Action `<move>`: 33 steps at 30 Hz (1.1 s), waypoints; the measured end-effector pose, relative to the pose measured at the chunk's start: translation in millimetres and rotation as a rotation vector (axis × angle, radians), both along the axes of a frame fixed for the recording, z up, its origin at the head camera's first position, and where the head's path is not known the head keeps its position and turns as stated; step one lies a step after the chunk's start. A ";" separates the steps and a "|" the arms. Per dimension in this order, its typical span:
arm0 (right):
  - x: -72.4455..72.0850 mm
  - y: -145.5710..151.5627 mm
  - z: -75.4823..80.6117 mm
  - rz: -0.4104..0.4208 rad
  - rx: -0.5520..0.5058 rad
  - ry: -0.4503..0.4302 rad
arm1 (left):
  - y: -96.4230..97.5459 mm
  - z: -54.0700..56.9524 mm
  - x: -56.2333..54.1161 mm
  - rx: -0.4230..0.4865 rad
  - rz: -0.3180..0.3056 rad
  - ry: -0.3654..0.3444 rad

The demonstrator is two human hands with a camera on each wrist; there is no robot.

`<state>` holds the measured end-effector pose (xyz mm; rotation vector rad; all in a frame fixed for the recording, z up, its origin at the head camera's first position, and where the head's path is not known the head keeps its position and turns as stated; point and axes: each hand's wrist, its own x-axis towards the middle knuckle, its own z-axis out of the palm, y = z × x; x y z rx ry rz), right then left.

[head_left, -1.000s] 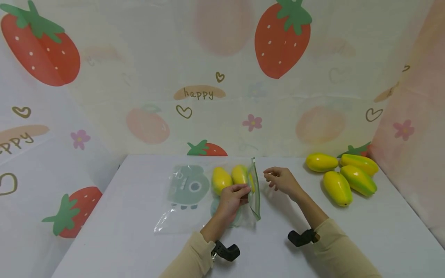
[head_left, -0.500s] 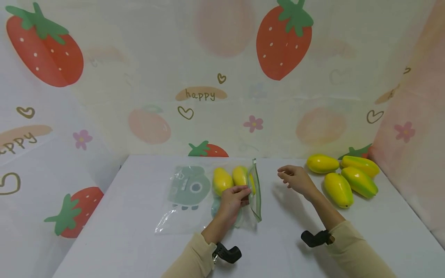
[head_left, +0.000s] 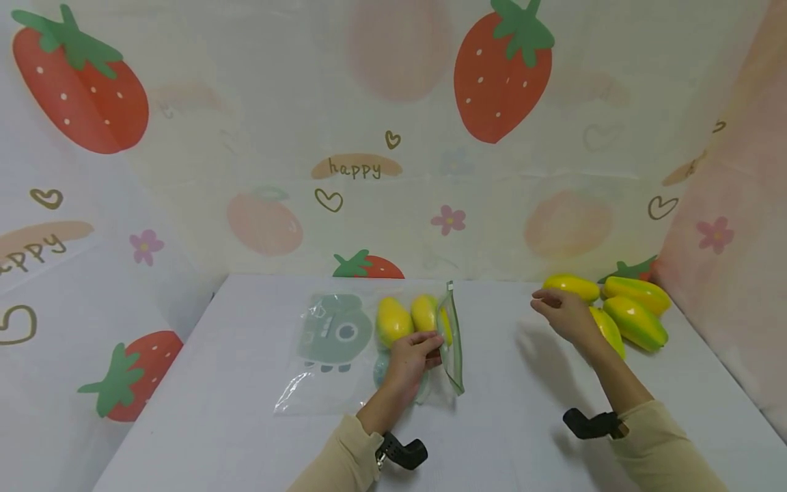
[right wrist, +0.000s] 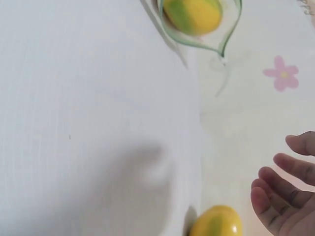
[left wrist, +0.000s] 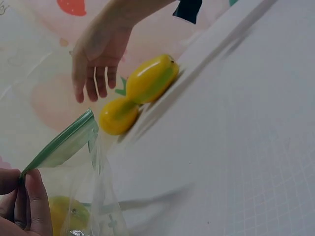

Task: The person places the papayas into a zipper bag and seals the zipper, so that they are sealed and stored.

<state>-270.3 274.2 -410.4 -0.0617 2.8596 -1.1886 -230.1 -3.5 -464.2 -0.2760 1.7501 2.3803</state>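
My left hand [head_left: 406, 361] pinches the green zip edge of a clear zip bag [head_left: 289, 383] printed with a green cartoon figure. The bag lies flat with its mouth gaping to the right; yellow mangoes [head_left: 393, 322] are inside it. In the left wrist view, thumb and fingers grip the zip strip [left wrist: 61, 140]. My right hand [head_left: 568, 318] hovers beside several loose yellow-green mangoes [head_left: 636, 322] at the back right, overlapping two of them in the head view. Nothing is in it; the right wrist view has its fingers [right wrist: 283, 189] relaxed and spread, near one mango [right wrist: 216, 223].
A white table [head_left: 203, 424] carries everything. Behind it and at both sides hang cloth walls with strawberry prints [head_left: 504, 75]. A black wrist camera [head_left: 402, 451] sits on the left wrist, another camera [head_left: 590, 424] on the right.
My right hand has moved right, away from the bag's mouth, to the loose mangoes. The left hand stays on the bag's edge, and the bag has hardly shifted.
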 end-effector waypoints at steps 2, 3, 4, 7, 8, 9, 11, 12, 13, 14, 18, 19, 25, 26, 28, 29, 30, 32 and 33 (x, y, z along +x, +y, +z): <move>2.7 7.4 2.7 -0.016 0.042 0.031 | 0.0 0.2 0.4 0.003 0.001 -0.002; 3.7 11.1 3.7 -0.023 0.060 0.046 | 0.0 0.5 0.7 0.005 0.003 -0.004; 4.6 14.7 4.5 -0.027 0.076 0.067 | -0.1 0.6 0.8 0.007 0.004 -0.005; 7.7 24.8 5.3 -0.042 0.113 0.102 | 0.1 -0.2 0.5 0.014 0.010 -0.011; 8.5 27.8 5.2 -0.049 0.119 0.108 | 0.1 -0.6 0.3 0.016 0.011 -0.011; 9.1 30.4 4.9 -0.054 0.134 0.120 | 0.1 -1.0 0.2 0.018 0.012 -0.011; 10.5 35.2 4.1 -0.064 0.169 0.137 | 0.0 -1.0 0.3 0.020 0.015 -0.014; 11.0 37.0 3.6 -0.070 0.187 0.148 | -0.2 -0.8 0.5 0.021 0.016 -0.014; 11.3 38.8 3.1 -0.077 0.206 0.153 | -0.3 -0.4 0.8 0.022 0.017 -0.016; 11.8 39.9 2.4 -0.082 0.224 0.163 | -0.5 -0.5 1.0 0.022 0.017 -0.013; 14.1 44.6 -1.0 -0.107 0.291 0.207 | -1.0 -0.4 1.5 0.023 0.016 -0.011; 14.9 46.1 -2.2 -0.118 0.304 0.206 | -1.1 -0.3 1.6 0.023 0.014 -0.010; 20.6 53.4 -9.3 -0.192 0.344 0.150 | -1.2 -2.1 0.6 0.029 0.010 -0.005; 21.6 54.2 -10.1 -0.201 0.354 0.138 | -1.1 -2.3 0.4 0.030 0.011 -0.008; 23.1 55.7 -12.0 -0.216 0.383 0.112 | -1.3 -1.5 0.7 0.029 0.012 -0.016; 23.9 56.3 -12.9 -0.224 0.391 0.098 | -1.4 -1.4 0.8 0.029 0.013 -0.021; 24.6 57.1 -13.9 -0.232 0.402 0.079 | -1.5 -1.2 0.8 0.029 0.013 -0.026; 25.7 58.7 -16.3 -0.241 0.415 0.044 | -1.5 -1.7 0.4 0.032 0.013 -0.032; 26.1 59.5 -17.8 -0.241 0.418 0.029 | -1.5 -2.1 0.5 0.033 0.012 -0.032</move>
